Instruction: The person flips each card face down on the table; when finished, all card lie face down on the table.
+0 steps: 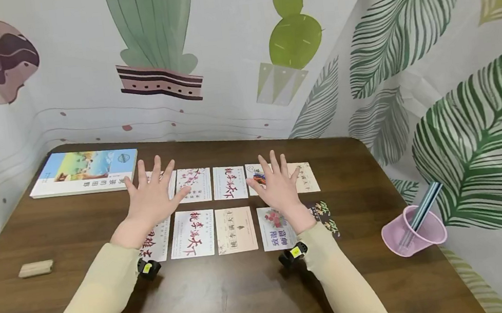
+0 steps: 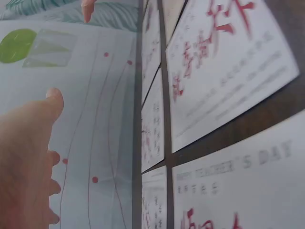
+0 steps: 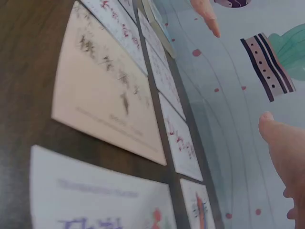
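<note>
— What's on the table (image 1: pixel 74 238)?
— Two rows of greeting cards (image 1: pixel 193 233); one card (image 2: pixel 248 191) reads "HAPPY TEACHER'S DAY".
— And the hands?
— Left hand (image 1: pixel 152 198) and right hand (image 1: pixel 276 184) hover above the cards, fingers spread wide, holding nothing.

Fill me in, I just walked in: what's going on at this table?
A person holds both hands flat, fingers spread, over greeting cards laid in two rows on a dark wooden table. The left hand hovers over the left end of the rows, the right hand over the right end; neither grips a card. A book lies at the far left, a pink cup with straws at the right.
</note>
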